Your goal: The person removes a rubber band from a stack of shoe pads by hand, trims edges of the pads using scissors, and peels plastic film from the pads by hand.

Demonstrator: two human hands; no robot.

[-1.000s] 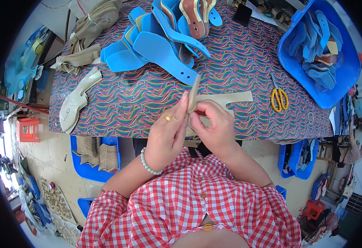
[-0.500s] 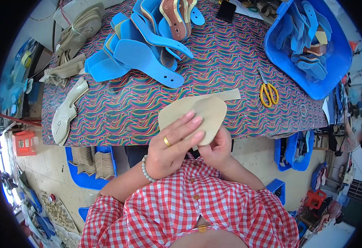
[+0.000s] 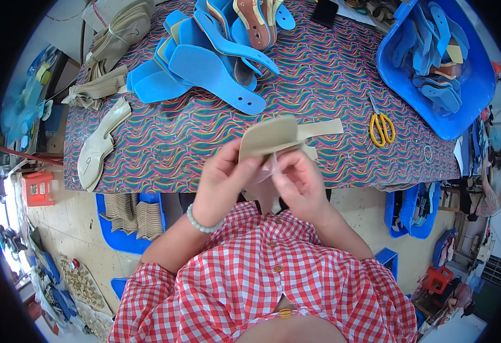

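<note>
Above the patterned table (image 3: 348,166)'s near edge: beige piece (image 3: 270,134) – looks light and bendy, might crease, so I'd hold the broad end. Left hand (image 3: 219,186) has that clasped – right hand (image 3: 301,186) seems to pinch a filmy strip (image 3: 273,166).

The only view looks forward and steeply down from the person's head, close above the hands (image 3: 256,183) and desk (image 3: 205,131).

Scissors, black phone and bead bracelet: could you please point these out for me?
Scissors (image 3: 376,129): head view, on a yellow handle.
Black phone (image 3: 324,13): head view, middle of its face.
Bead bracelet (image 3: 200,227): head view, beads near the hand.
</note>
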